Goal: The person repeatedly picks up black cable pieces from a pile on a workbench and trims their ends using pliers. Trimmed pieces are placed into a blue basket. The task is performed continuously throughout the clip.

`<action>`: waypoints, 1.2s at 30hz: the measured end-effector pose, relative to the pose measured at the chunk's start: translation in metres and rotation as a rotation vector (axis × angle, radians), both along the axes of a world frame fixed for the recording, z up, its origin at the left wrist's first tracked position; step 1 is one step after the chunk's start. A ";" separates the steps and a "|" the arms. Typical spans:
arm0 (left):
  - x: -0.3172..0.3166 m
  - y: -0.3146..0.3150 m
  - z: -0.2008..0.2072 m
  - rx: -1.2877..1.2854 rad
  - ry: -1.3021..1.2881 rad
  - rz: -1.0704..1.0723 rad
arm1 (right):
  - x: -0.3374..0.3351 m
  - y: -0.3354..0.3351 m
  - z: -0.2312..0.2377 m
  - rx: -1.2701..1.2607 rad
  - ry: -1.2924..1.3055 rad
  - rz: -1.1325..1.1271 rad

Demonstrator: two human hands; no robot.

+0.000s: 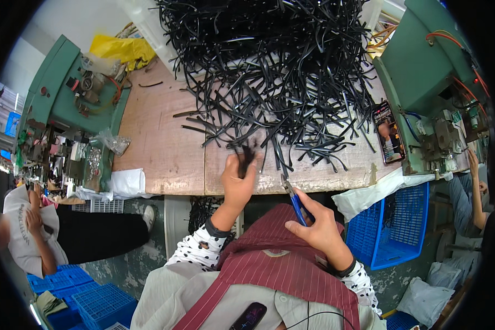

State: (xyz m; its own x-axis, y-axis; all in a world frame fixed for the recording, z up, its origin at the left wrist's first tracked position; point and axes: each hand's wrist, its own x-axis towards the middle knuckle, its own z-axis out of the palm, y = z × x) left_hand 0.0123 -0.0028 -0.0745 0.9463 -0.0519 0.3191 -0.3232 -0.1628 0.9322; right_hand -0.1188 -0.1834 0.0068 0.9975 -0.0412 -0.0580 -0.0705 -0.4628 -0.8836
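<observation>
A large heap of thin black plastic or rubber strips [280, 99] spreads over the wooden table, reaching close to its front edge. At the heap's near side my left hand [238, 179] has its thumb and fingers closed around a dark piece, apparently one or more black strips; motion blurs the fingertips. My right hand [319, 223] grips a pair of blue-handled pliers [297, 208] just over the table's front edge. The pliers' metal jaws point up toward the strips, close to the end of one of them. Whether the jaws touch it I cannot tell.
Green machines [52, 104] stand at the left and right. A phone [389, 133] leans by the right machine [423, 71]. A blue crate [390, 231] sits below the table [159, 132] at right. One person [38, 231] sits at left, another [470, 192] at right.
</observation>
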 end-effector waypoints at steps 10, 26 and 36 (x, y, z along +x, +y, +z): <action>0.060 -0.046 0.011 0.773 -0.141 0.157 | -0.008 0.000 -0.002 -0.103 -0.055 -0.023; 0.025 -0.021 0.023 0.132 -0.295 0.210 | -0.014 0.005 -0.003 -0.159 -0.049 -0.010; 0.019 0.007 0.049 -0.661 0.620 -0.200 | -0.007 0.006 0.003 -0.287 -0.226 0.007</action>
